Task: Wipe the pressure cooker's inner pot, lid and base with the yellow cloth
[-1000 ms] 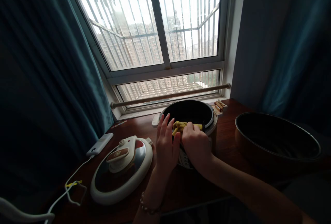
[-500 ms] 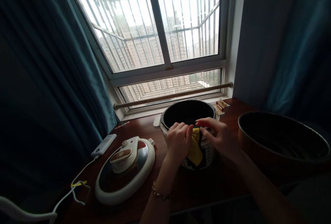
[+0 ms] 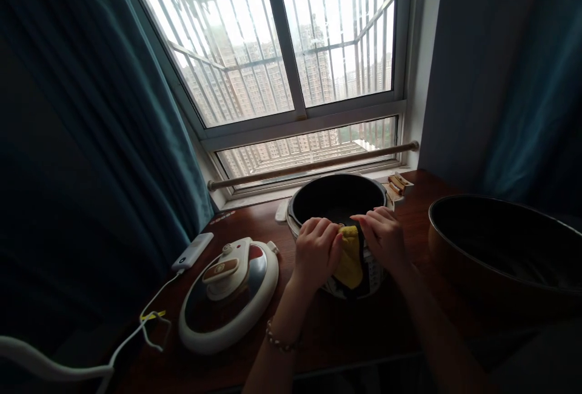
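Observation:
A yellow cloth with a dark edge hangs at the front of an electric pressure cooker, below the rim. My left hand is closed on the cloth's upper left part, its fingers curled at the pot rim. On the other side, my right hand pinches the cloth's upper right edge, with the index finger pointing left over the rim. The cooker holds a dark inner pot and has no lid on it. Its front panel is partly covered by the cloth and hands.
The cooker's round white-rimmed lid lies on the wooden table at the left. Beyond it is a white power bank with a cable. A large dark pan stands at the right. Behind are a window and a rail.
My right hand has turned and its fingers have curled in at the cloth's edge. The cloth is spread a little wider. The whole view has shifted slightly.

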`<state>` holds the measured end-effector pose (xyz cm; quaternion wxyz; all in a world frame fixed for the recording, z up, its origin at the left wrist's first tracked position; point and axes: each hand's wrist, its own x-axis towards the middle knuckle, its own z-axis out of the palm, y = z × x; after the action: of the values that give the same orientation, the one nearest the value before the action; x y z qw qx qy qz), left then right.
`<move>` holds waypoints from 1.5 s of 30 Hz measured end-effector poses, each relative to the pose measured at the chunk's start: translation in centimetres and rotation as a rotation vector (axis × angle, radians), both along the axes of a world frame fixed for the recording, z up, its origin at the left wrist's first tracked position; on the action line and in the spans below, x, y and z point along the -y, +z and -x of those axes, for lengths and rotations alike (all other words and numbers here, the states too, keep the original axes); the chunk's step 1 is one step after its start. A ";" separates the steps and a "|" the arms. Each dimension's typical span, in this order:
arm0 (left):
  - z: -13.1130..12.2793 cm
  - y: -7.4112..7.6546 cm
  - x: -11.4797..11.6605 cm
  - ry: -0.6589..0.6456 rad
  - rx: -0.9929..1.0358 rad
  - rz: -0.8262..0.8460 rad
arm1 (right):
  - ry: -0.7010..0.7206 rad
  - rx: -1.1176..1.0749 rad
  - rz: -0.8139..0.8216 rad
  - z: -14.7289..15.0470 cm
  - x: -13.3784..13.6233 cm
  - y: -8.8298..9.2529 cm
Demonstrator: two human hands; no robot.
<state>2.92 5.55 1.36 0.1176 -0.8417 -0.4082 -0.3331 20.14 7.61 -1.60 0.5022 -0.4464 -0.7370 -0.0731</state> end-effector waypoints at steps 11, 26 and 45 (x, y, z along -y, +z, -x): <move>2.3 -1.5 -0.7 -0.096 0.096 -0.042 | 0.030 -0.008 -0.028 -0.2 -0.2 -0.2; 6.8 -2.1 -3.3 -0.165 0.079 0.004 | 0.031 -0.002 -0.017 -0.2 0.0 -0.1; 11.4 -1.4 -7.9 -0.214 0.004 0.014 | 0.030 0.000 -0.062 -0.2 -0.6 -0.6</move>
<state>-8.48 13.42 -0.02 0.0747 -0.8807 -0.3184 -0.3426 20.33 8.17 -2.19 0.5167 -0.4197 -0.7410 -0.0885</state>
